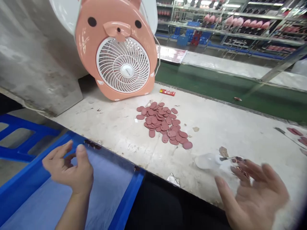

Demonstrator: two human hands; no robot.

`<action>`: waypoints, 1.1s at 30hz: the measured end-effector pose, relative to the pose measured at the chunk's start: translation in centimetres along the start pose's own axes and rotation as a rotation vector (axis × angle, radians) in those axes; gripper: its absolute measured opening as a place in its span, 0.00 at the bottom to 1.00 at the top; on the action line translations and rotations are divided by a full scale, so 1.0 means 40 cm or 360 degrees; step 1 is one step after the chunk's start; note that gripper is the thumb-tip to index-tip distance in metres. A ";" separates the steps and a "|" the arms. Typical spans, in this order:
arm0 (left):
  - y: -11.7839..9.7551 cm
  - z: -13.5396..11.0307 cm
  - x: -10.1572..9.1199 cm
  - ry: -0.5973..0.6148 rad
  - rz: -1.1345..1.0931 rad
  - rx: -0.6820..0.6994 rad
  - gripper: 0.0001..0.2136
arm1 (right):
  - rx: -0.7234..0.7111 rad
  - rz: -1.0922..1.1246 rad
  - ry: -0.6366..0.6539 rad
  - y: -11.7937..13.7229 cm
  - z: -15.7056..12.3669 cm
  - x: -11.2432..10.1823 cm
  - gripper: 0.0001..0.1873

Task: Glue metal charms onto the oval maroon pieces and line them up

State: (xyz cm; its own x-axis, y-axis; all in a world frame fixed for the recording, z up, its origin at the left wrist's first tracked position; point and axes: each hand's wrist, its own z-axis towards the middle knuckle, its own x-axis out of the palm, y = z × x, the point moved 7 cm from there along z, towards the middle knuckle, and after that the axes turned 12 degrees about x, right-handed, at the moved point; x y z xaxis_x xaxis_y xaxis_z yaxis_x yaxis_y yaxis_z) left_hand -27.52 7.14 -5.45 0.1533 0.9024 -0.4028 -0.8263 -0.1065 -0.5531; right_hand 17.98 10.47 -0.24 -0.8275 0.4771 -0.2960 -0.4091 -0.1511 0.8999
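We are working at a scuffed white bench [115, 137], a pink fan [122, 64] standing behind the heap of thin, light reddish discs [164, 124] mid-bench, likely best pinched by their edges; our right hand [254, 195] is hovering wide open, our left hand [68, 167] curling narrow, seemingly empty.

Dusky-pink oval leather tags [161, 124] on a scuffed grey-white bench top [115, 134]; peach plastic bear-faced fan [83, 44] with black dot eyes [91, 21] and a white spiral grille [123, 65].

You get bright, even light and faint shadows; your right hand [251, 195] blurs, and the edges curve.
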 end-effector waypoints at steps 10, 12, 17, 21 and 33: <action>-0.451 -0.038 0.252 0.1132 -0.0059 0.0572 0.11 | 0.0279 -0.0585 0.0662 -0.034 0.036 0.116 0.17; -0.448 -0.047 0.259 0.1170 -0.0057 0.0490 0.11 | 0.0288 -0.0498 0.0622 -0.035 0.027 0.098 0.16; -0.444 -0.068 0.183 0.1214 -0.0368 0.0148 0.15 | 0.0310 -0.0118 0.0515 -0.026 -0.011 0.038 0.13; -0.502 -0.154 0.093 0.1543 -0.0976 -0.0280 0.19 | 0.0339 0.0215 0.0770 0.011 -0.042 0.037 0.10; -0.644 -0.442 0.040 0.2575 -0.1812 -0.1696 0.19 | 0.0816 0.1023 0.1433 0.039 -0.095 0.053 0.13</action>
State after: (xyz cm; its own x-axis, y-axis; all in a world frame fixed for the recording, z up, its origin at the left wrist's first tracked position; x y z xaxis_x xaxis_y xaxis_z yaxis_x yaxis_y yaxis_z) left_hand 3.58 3.93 -4.74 0.8378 -0.2050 0.5060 0.3181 -0.5698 -0.7577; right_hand 14.12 7.95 -0.66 -0.8774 -0.3602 0.3168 0.2038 0.3179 0.9260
